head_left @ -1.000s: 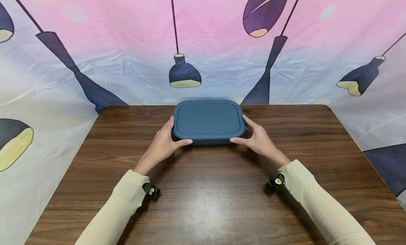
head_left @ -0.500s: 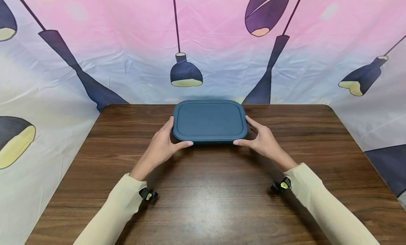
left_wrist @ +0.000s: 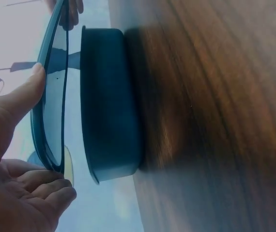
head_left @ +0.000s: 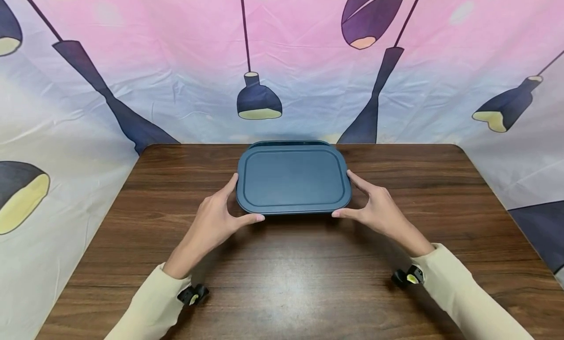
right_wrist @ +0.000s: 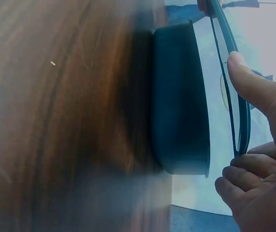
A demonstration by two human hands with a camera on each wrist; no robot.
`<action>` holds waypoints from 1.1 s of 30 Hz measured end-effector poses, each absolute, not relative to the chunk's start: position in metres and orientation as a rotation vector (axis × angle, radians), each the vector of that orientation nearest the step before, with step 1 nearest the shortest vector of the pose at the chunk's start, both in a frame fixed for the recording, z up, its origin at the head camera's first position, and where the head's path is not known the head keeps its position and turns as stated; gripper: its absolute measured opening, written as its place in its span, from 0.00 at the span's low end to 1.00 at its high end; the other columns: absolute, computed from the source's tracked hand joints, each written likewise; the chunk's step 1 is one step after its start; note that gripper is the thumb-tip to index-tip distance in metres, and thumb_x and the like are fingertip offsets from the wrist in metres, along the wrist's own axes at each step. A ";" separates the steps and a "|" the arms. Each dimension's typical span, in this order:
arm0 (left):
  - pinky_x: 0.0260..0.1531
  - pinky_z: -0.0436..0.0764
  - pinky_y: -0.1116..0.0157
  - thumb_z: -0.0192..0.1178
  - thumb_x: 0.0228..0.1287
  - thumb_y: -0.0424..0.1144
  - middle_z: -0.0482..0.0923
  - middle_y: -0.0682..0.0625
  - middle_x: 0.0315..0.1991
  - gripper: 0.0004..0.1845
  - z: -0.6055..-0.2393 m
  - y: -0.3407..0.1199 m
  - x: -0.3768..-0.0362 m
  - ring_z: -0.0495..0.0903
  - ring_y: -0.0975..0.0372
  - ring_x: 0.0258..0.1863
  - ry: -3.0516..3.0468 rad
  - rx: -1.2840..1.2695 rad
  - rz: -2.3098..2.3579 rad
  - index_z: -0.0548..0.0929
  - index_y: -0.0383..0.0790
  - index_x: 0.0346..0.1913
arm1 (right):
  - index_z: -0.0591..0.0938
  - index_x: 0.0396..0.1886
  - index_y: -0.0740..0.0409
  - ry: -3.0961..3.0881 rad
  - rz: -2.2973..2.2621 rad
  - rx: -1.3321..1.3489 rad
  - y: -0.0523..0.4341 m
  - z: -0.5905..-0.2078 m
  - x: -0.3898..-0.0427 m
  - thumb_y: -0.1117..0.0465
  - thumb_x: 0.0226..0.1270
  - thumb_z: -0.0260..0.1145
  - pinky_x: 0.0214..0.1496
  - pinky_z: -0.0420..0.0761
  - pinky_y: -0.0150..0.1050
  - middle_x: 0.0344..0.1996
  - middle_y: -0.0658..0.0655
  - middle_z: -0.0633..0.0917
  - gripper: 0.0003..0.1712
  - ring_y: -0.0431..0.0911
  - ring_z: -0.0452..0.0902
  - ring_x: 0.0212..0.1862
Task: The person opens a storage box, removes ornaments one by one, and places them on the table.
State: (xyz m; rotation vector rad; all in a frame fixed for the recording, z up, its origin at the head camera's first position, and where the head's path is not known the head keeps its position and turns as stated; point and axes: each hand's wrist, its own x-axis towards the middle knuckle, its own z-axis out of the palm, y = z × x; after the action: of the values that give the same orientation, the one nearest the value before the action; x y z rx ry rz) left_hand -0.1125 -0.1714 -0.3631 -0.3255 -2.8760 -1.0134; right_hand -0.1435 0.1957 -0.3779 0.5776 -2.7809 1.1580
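Observation:
A dark blue lid (head_left: pixel 293 178) with rounded corners is held level between both hands, lifted off its box. Below it, the deep blue box (left_wrist: pixel 109 101) sits on the table; in the head view only its far rim (head_left: pixel 288 143) shows behind the lid. My left hand (head_left: pixel 211 222) grips the lid's left end, thumb on the near edge and fingers at the side. On the opposite end my right hand (head_left: pixel 379 210) grips it the same way. Both wrist views show a gap between lid and box (right_wrist: pixel 179 101). The inside of the box is hidden.
The brown wooden table (head_left: pixel 282 271) has rounded far corners. Right behind it hangs a cloth backdrop (head_left: pixel 176 76) printed with lamps. Each sleeve cuff carries a small black camera, one on the left wrist (head_left: pixel 193 295) and one on the right wrist (head_left: pixel 407 277).
Both hands have raised the lid off the box and drawn it toward me. The far rim of the box has come into sight behind it.

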 end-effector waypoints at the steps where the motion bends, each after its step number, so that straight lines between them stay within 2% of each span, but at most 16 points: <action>1: 0.45 0.84 0.50 0.76 0.49 0.65 0.76 0.35 0.63 0.64 -0.363 -0.171 -0.109 0.84 0.48 0.44 -2.878 -0.327 -1.001 0.55 0.36 0.80 | 0.65 0.78 0.57 -2.776 1.148 0.588 0.197 -0.378 -0.140 0.43 0.45 0.85 0.60 0.80 0.61 0.67 0.62 0.76 0.62 0.60 0.74 0.66; 3: 0.40 0.84 0.53 0.75 0.48 0.67 0.81 0.36 0.53 0.63 -0.362 -0.170 -0.102 0.81 0.53 0.30 -2.878 -0.332 -0.962 0.56 0.37 0.80 | 0.65 0.78 0.57 -2.770 1.122 0.608 0.200 -0.378 -0.134 0.44 0.46 0.85 0.58 0.81 0.61 0.66 0.63 0.77 0.62 0.60 0.77 0.63; 5: 0.34 0.81 0.57 0.75 0.48 0.67 0.82 0.39 0.40 0.63 -0.361 -0.169 -0.096 0.70 0.60 0.18 -2.876 -0.335 -0.935 0.57 0.37 0.80 | 0.66 0.77 0.58 -2.765 1.102 0.619 0.202 -0.378 -0.127 0.44 0.46 0.85 0.57 0.82 0.61 0.65 0.64 0.77 0.61 0.61 0.78 0.61; 6: 0.30 0.79 0.58 0.75 0.48 0.67 0.79 0.40 0.35 0.63 -0.361 -0.169 -0.092 0.63 0.62 0.14 -2.876 -0.335 -0.921 0.58 0.37 0.80 | 0.66 0.78 0.57 -2.767 1.095 0.622 0.203 -0.377 -0.124 0.44 0.46 0.85 0.55 0.83 0.61 0.62 0.65 0.80 0.61 0.59 0.82 0.55; 10: 0.23 0.75 0.61 0.76 0.46 0.67 0.78 0.43 0.29 0.62 -0.360 -0.167 -0.081 0.59 0.65 0.14 -2.869 -0.336 -0.877 0.60 0.36 0.78 | 0.67 0.77 0.58 -2.737 1.060 0.639 0.206 -0.376 -0.112 0.44 0.44 0.85 0.50 0.85 0.56 0.52 0.65 0.86 0.61 0.53 0.86 0.41; 12: 0.22 0.75 0.61 0.76 0.45 0.67 0.80 0.42 0.31 0.62 -0.360 -0.166 -0.075 0.62 0.64 0.16 -2.868 -0.332 -0.863 0.61 0.35 0.78 | 0.68 0.76 0.58 -2.730 1.035 0.647 0.207 -0.376 -0.107 0.43 0.43 0.86 0.42 0.85 0.49 0.41 0.61 0.87 0.61 0.42 0.78 0.24; 13: 0.24 0.78 0.60 0.76 0.45 0.66 0.82 0.40 0.35 0.62 -0.359 -0.165 -0.073 0.67 0.64 0.18 -2.863 -0.334 -0.853 0.62 0.35 0.78 | 0.68 0.76 0.59 -2.722 1.020 0.654 0.207 -0.376 -0.104 0.43 0.42 0.86 0.38 0.84 0.45 0.39 0.59 0.87 0.62 0.38 0.73 0.22; 15: 0.25 0.78 0.60 0.77 0.45 0.66 0.82 0.39 0.36 0.62 -0.359 -0.165 -0.068 0.68 0.62 0.19 -2.868 -0.325 -0.851 0.62 0.36 0.78 | 0.69 0.76 0.60 -2.722 0.998 0.656 0.208 -0.376 -0.099 0.43 0.41 0.86 0.32 0.78 0.37 0.31 0.53 0.84 0.62 0.32 0.57 0.18; 16: 0.27 0.80 0.58 0.77 0.45 0.66 0.84 0.37 0.41 0.62 -0.359 -0.165 -0.065 0.69 0.61 0.19 -2.866 -0.326 -0.849 0.63 0.36 0.78 | 0.69 0.76 0.60 -2.727 0.994 0.657 0.209 -0.377 -0.097 0.42 0.42 0.86 0.31 0.74 0.35 0.28 0.51 0.82 0.62 0.32 0.50 0.18; 18: 0.32 0.84 0.54 0.77 0.45 0.66 0.82 0.34 0.53 0.61 -0.359 -0.165 -0.060 0.77 0.58 0.24 -2.862 -0.327 -0.834 0.64 0.36 0.77 | 0.68 0.76 0.60 -2.731 0.996 0.662 0.209 -0.377 -0.092 0.42 0.42 0.86 0.29 0.72 0.33 0.26 0.49 0.80 0.62 0.30 0.47 0.17; 22: 0.37 0.86 0.49 0.77 0.44 0.67 0.78 0.33 0.61 0.60 -0.360 -0.167 -0.049 0.84 0.51 0.33 -2.863 -0.319 -0.825 0.66 0.38 0.77 | 0.69 0.75 0.61 -2.710 1.006 0.688 0.209 -0.381 -0.083 0.43 0.41 0.86 0.33 0.78 0.38 0.47 0.59 0.88 0.62 0.36 0.66 0.22; 24: 0.39 0.86 0.48 0.77 0.44 0.67 0.78 0.34 0.62 0.59 -0.362 -0.168 -0.044 0.86 0.48 0.40 -2.858 -0.318 -0.815 0.67 0.39 0.76 | 0.69 0.75 0.62 -2.693 1.005 0.705 0.208 -0.384 -0.079 0.44 0.41 0.87 0.37 0.83 0.43 0.59 0.61 0.83 0.62 0.41 0.80 0.33; 25: 0.38 0.86 0.48 0.77 0.44 0.67 0.78 0.33 0.61 0.59 -0.362 -0.168 -0.042 0.85 0.49 0.38 -2.855 -0.321 -0.815 0.67 0.39 0.76 | 0.70 0.74 0.62 -2.685 0.997 0.710 0.208 -0.385 -0.077 0.44 0.40 0.87 0.42 0.85 0.45 0.65 0.61 0.79 0.62 0.45 0.83 0.42; 27: 0.35 0.86 0.51 0.77 0.43 0.67 0.79 0.33 0.60 0.59 -0.364 -0.169 -0.037 0.83 0.53 0.33 -2.855 -0.320 -0.814 0.67 0.40 0.76 | 0.70 0.74 0.62 -2.680 0.982 0.717 0.208 -0.387 -0.073 0.43 0.40 0.87 0.48 0.86 0.47 0.67 0.60 0.77 0.62 0.49 0.84 0.54; 29: 0.34 0.85 0.53 0.78 0.43 0.67 0.81 0.34 0.58 0.59 -0.365 -0.169 -0.033 0.83 0.54 0.32 -2.856 -0.319 -0.811 0.67 0.40 0.76 | 0.70 0.74 0.62 -2.676 0.963 0.724 0.209 -0.389 -0.069 0.42 0.39 0.86 0.51 0.86 0.42 0.67 0.59 0.76 0.62 0.51 0.80 0.60; 33: 0.32 0.83 0.58 0.79 0.42 0.65 0.82 0.35 0.57 0.59 -0.367 -0.168 -0.025 0.76 0.61 0.27 -2.873 -0.323 -0.811 0.68 0.37 0.75 | 0.71 0.74 0.63 -2.669 0.937 0.746 0.209 -0.393 -0.061 0.41 0.40 0.86 0.54 0.78 0.22 0.67 0.59 0.77 0.62 0.51 0.80 0.60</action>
State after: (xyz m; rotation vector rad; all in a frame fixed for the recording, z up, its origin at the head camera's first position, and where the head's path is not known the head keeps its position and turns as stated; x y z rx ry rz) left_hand -0.0247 -0.1684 -0.3669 -0.3227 -2.8732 -0.8113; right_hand -0.0612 0.2094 -0.3931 0.7465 -2.6692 0.9366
